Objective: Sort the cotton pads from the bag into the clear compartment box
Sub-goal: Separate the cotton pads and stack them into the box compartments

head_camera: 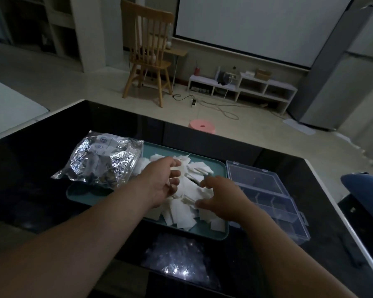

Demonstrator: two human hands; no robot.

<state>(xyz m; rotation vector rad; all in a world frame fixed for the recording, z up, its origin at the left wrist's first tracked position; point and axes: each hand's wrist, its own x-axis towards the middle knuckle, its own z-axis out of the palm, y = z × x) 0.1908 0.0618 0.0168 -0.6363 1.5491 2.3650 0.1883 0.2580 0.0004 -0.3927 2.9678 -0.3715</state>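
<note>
A heap of white square cotton pads [186, 208] lies on a teal tray [221, 166]. A crinkled silver foil bag [101, 162] rests on the tray's left end. The clear compartment box [267, 198] stands open just right of the tray, its lid folded back and its compartments looking empty. My left hand [162, 181] is over the left side of the heap, fingers loosely curled onto the pads. My right hand [223, 197] hovers over the heap's right side with fingers spread and bent downward; whether either hand holds a pad is hidden.
All of this sits on a glossy black table [30, 168] with a white edge on the right. A blue object [364, 186] pokes in at the right edge. Beyond the table are a pink stool [201, 126], a wooden chair [148, 52] and cables on the floor.
</note>
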